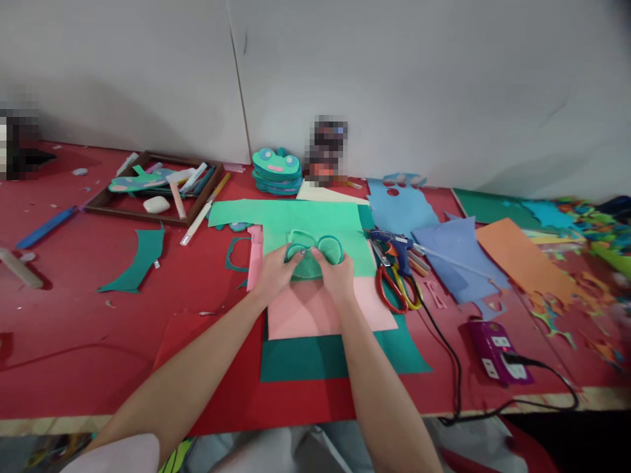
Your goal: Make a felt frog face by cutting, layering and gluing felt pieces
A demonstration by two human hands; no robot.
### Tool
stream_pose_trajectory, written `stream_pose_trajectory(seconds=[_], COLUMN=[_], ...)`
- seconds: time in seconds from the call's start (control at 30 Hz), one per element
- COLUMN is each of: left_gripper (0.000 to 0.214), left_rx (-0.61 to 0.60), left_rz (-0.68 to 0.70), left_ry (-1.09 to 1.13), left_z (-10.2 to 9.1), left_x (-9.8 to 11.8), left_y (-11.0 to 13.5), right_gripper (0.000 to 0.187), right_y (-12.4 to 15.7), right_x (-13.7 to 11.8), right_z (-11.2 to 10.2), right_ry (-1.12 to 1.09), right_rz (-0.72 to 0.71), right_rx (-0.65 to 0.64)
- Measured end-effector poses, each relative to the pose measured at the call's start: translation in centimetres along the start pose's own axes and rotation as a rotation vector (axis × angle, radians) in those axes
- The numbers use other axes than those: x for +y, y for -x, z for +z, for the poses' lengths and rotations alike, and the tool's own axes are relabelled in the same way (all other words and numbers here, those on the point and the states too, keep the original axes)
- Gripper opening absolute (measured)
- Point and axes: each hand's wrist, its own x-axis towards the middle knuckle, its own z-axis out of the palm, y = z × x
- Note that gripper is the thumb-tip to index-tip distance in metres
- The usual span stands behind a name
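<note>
My left hand point(282, 268) and my right hand point(338, 270) meet over a pile of sheets, thumbs close together. Between them they pinch a green felt frog-head cutout point(308, 267) by its upper part. Two round eye bumps with dark green rims stand out at its top, each beside a thumb; the fingers behind are partly hidden. Beneath lie a light green felt sheet point(236, 213), a pink sheet point(300, 318) and a dark green sheet point(305, 361). Behind, against the wall, rises a stack of finished-looking frog faces point(277, 167) with blue eyes and pink mouths.
Right of the sheets lie scissors point(392, 289), a blue glue gun point(400, 246) with its cord, and a purple power box point(497, 351). Blue felt point(456, 256), orange felt point(522, 253) and scraps spread farther right. A brown frame point(133, 215) with pens stands at left.
</note>
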Motion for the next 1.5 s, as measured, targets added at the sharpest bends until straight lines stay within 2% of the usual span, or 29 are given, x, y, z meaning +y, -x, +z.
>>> stream_pose_trajectory(seconds=[0.17,0.47,0.83,1.07,1.5], left_gripper=[0.026,0.029,0.03,0.026,0.024], left_rx=[-0.005,0.023,0.08,0.069,0.052], left_rz=[-0.007,-0.011,-0.056,-0.104,-0.075], left_ry=[-0.009,0.006,0.122,0.18,0.161], left_z=[0.04,0.21,0.16,0.1,-0.04], left_x=[0.31,0.35,0.29,0.51,0.66], left_y=[0.04,0.26,0.16,0.02,0.04], right_gripper=[0.033,0.033,0.035,0.034,0.035], right_y=[-0.13,0.1,0.01,0.16,-0.04], right_x=[0.28,0.24,0.29,0.2,0.61], right_z=[-0.18,-0.23,-0.16,0.04,-0.02], right_ry=[0.022,0.064,0.078,0.074,0.122], right_rz=[-0.036,-0.058,-0.078,-0.077,-0.1], right_rx=[-0.019,0.023,0.053,0.057,0.096])
